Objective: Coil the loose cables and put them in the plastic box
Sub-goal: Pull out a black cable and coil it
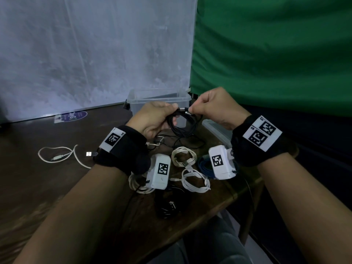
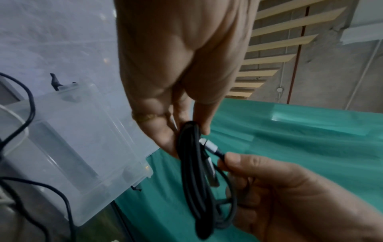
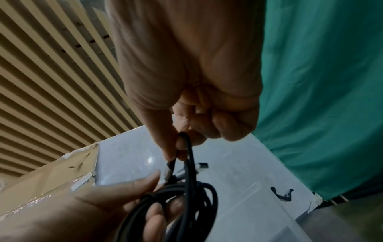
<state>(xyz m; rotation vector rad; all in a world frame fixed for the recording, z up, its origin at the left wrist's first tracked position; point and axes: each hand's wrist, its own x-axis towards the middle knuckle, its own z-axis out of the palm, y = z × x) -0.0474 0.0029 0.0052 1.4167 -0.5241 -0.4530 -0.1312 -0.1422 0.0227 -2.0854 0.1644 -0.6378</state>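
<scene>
A black cable (image 1: 183, 126) hangs in several loops between my hands, just in front of the clear plastic box (image 1: 152, 97). My left hand (image 1: 170, 114) grips the top of the coil, thumb and fingers curled round the bundled loops (image 2: 192, 176). My right hand (image 1: 192, 110) pinches the cable's free end close to its silver plug (image 2: 209, 145). In the right wrist view the thumb and forefinger of the right hand (image 3: 179, 147) pinch the strand above the coil (image 3: 186, 199). The box's inside is hidden behind my hands.
On the brown table (image 1: 47, 187) below my wrists lie two white coils (image 1: 183, 156) (image 1: 196, 181), a blue cable (image 1: 203, 165) and a black coil (image 1: 169, 205). A loose white cable (image 1: 57, 155) sprawls at the left. The box lid (image 1: 215, 128) lies to the right, under my right hand.
</scene>
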